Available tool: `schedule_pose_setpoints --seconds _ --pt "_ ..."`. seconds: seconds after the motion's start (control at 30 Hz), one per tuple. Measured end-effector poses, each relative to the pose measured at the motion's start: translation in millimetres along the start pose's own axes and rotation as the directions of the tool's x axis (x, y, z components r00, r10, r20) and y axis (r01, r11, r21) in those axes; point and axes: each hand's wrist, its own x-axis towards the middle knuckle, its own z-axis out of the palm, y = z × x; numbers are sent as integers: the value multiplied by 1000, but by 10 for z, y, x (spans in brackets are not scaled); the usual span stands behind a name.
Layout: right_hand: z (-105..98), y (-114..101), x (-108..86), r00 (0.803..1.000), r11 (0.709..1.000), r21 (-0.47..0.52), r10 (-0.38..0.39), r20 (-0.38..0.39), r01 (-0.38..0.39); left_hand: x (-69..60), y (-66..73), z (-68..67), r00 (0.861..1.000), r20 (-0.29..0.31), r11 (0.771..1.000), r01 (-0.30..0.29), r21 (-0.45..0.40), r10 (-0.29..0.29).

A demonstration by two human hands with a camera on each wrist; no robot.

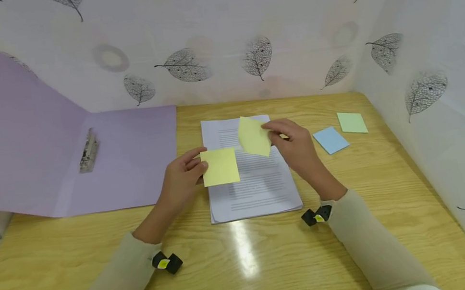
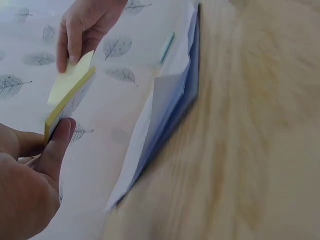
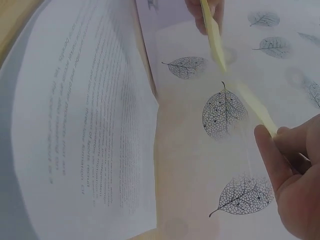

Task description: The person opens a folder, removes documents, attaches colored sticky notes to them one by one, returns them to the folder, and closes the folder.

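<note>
My left hand (image 1: 182,180) pinches a yellow sticky-note pad (image 1: 220,167) by its left edge, above the printed pages (image 1: 259,185). In the left wrist view the pad (image 2: 65,102) shows some thickness. My right hand (image 1: 298,146) holds a single yellow note (image 1: 254,136) between thumb and fingers at its right edge, just beyond the pad and also over the pages. Seen from the right wrist, the note (image 3: 257,107) is nearly edge-on, pinched by the right hand (image 3: 300,170).
An open purple folder (image 1: 138,156) with a metal clip (image 1: 88,151) lies left of the pages. To their right on the wooden table (image 1: 212,263) are a blue note (image 1: 330,140) and a green note (image 1: 352,122). A leaf-patterned covering (image 1: 208,22) stands behind.
</note>
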Motion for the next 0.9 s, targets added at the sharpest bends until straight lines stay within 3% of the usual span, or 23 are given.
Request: schedule_pose_setpoints --seconds 0.13,0.23,0.43,0.57,0.9 --pt "-59 57 23 1000 1000 30 2 -30 -1 -267 -48 -313 999 -45 999 27 39 -25" --pt "-123 87 35 999 999 24 38 -35 -37 -527 -101 -599 996 -77 989 56 135 -46" --pt "-149 88 60 998 998 5 70 -9 -70 -1017 -189 -1057 991 -99 929 119 350 -89" --pt "-152 84 51 997 997 -5 72 8 -72 -1153 -232 -1183 989 -99 894 138 425 -106" --pt "-129 63 38 997 997 15 71 25 -72 -1243 -322 -1253 989 -99 779 146 610 -107"
